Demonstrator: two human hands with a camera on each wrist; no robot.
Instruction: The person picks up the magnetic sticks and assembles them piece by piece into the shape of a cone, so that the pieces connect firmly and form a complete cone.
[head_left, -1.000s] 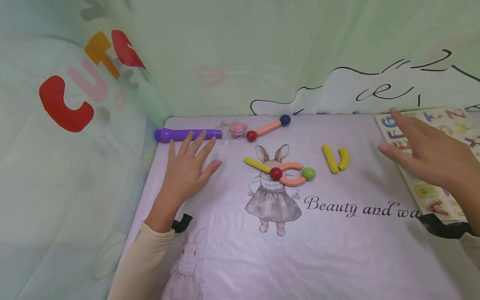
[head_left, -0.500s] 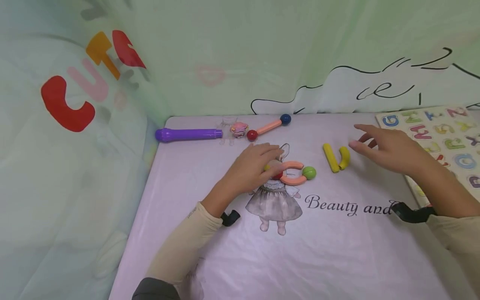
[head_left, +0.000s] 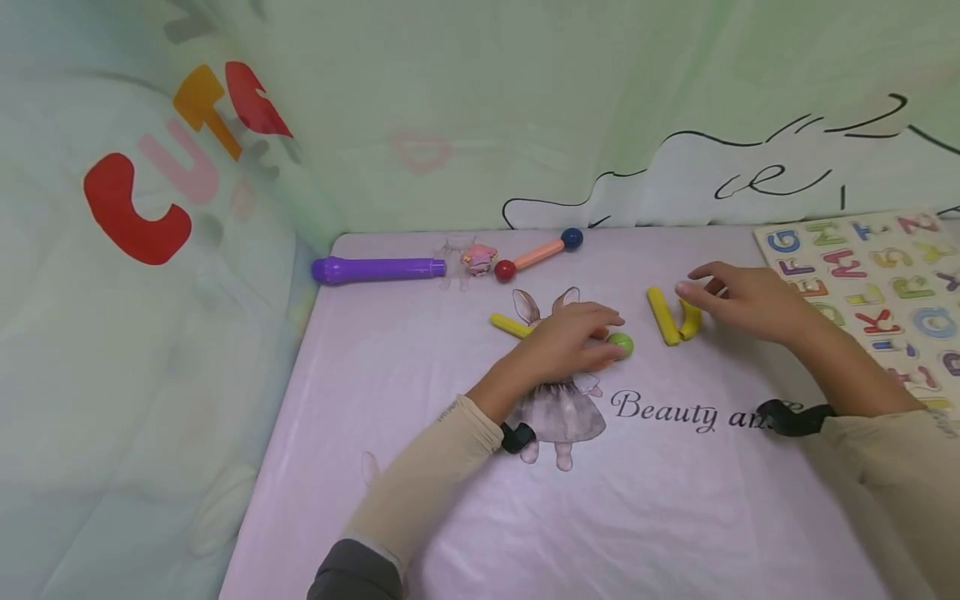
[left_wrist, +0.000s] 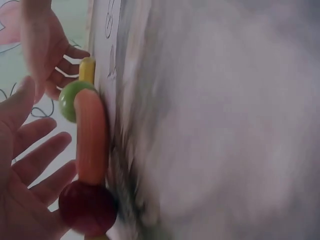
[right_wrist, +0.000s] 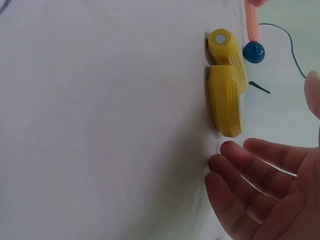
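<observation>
My left hand (head_left: 566, 342), fingers loosely bent, hovers over a magnetic stick-and-ball figure. In the head view it hides the figure's middle; the green ball (head_left: 621, 345) shows by the fingertips and a yellow stick (head_left: 510, 325) behind the hand. The left wrist view shows an orange curved stick (left_wrist: 92, 137) between the green ball and a dark red ball (left_wrist: 87, 207), with spread fingers beside them. My right hand (head_left: 750, 300), fingers relaxed, has its thumb tip right at the curved yellow stick (right_wrist: 224, 100). A straight yellow stick (head_left: 663, 315) lies just left of that.
Along the back lie a purple microphone-shaped toy (head_left: 381, 269), a small pink figure (head_left: 478, 260) and an orange stick (head_left: 538, 254) with a red and a blue ball at its ends. At right is an alphabet puzzle board (head_left: 847, 250). A printed cloth covers the table (head_left: 675, 500).
My left hand has moved right from beside the purple toy to over the stick-and-ball figure. My right hand has come left from above the puzzle board to the yellow sticks.
</observation>
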